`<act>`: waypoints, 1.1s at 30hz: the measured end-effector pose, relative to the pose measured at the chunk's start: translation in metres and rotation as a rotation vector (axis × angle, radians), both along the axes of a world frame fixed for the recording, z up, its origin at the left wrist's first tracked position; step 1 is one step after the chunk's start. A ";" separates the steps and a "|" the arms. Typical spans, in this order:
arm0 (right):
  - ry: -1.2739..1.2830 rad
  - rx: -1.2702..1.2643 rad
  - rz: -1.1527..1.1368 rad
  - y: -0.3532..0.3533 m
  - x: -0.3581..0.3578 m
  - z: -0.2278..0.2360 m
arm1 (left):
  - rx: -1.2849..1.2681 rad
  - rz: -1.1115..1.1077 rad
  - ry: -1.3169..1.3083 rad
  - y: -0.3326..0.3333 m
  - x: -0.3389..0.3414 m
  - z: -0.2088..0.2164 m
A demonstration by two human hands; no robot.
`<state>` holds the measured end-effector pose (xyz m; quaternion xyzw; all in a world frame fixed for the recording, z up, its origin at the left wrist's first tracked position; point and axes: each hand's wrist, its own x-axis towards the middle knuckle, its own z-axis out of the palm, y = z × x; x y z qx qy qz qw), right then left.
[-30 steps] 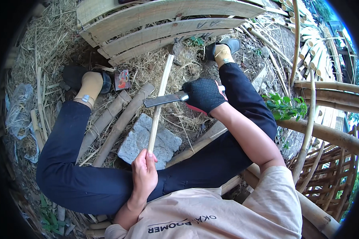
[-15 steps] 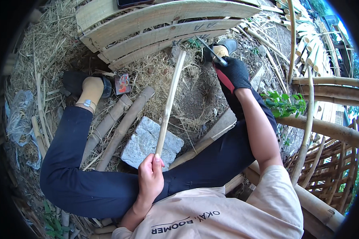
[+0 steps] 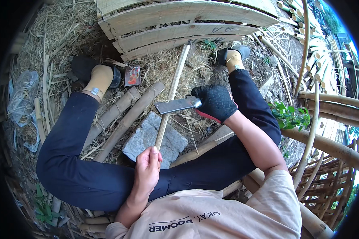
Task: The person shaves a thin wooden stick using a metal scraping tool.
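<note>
Swung in from near the right foot (image 3: 234, 60), the gloved right hand (image 3: 216, 103) has its fingers wrapped around a knife (image 3: 175, 106), across the pale strip (image 3: 176, 79) above the stone (image 3: 141, 140). Left hand (image 3: 147, 170): fingers clamped on the strip's lower end. Light, stiff, perhaps splintery (I'd grip there too).

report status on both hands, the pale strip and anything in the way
Left hand bare, gripping the pale strip near its lower end. Right hand gloved, holding blade across it. Nothing visibly blocking the blade; stone block below strip.
</note>
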<state>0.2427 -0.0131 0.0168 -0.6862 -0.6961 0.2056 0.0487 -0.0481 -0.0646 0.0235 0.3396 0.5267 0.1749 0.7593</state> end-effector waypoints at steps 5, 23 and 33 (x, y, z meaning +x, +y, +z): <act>-0.099 -0.025 -0.081 0.010 0.011 -0.025 | 0.009 -0.047 0.038 -0.008 -0.003 -0.002; -0.209 0.320 -0.579 0.040 0.098 -0.005 | 0.062 -0.128 0.020 -0.013 0.003 -0.003; -0.013 0.015 -0.085 0.022 0.025 -0.005 | -0.106 -0.009 -0.028 0.004 0.002 0.000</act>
